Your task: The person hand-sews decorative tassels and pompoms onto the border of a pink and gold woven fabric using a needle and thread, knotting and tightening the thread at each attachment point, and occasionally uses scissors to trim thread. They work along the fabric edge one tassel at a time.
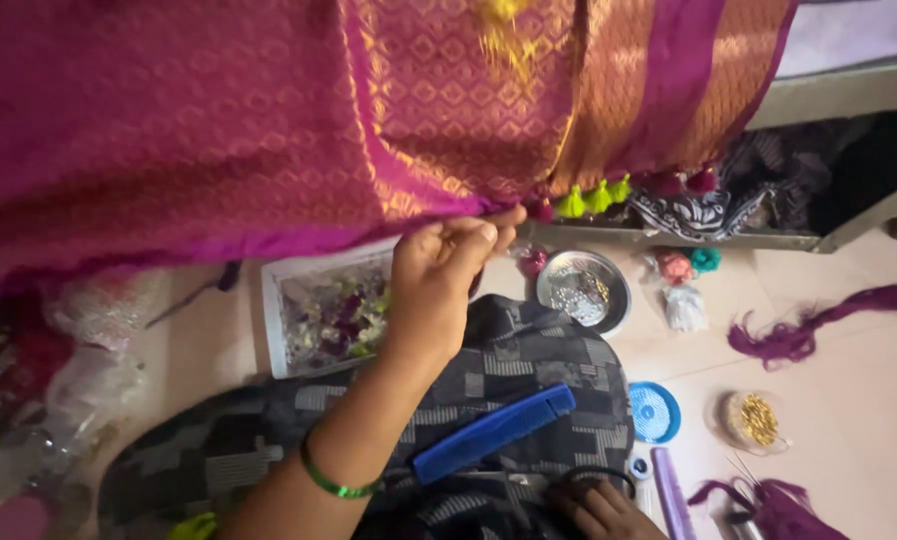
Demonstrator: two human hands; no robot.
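Note:
My left hand (443, 275) is raised, with a green bangle (336, 483) on its wrist. Its fingertips are pinched on the lower edge of a magenta and gold patterned cloth (268, 120) that hangs across the top of the view. Just right of the pinch, yellow-green tassels (594, 197) and magenta tassels (684, 182) dangle from the same edge. My right hand (603, 512) lies low on my lap, partly cut off by the frame, beside a thin black loop (590, 474). Whether it holds anything cannot be made out. A blue comb (493, 432) rests on my dark patterned lap (528, 350).
On the floor are a white tray of mixed beads (276, 330), a steel plate of small beads (618, 285), a blue lid (654, 411) and a clear pot of gold beads (754, 418). Purple thread bundles (798, 338) lie at right, and plastic bags (88, 330) at left.

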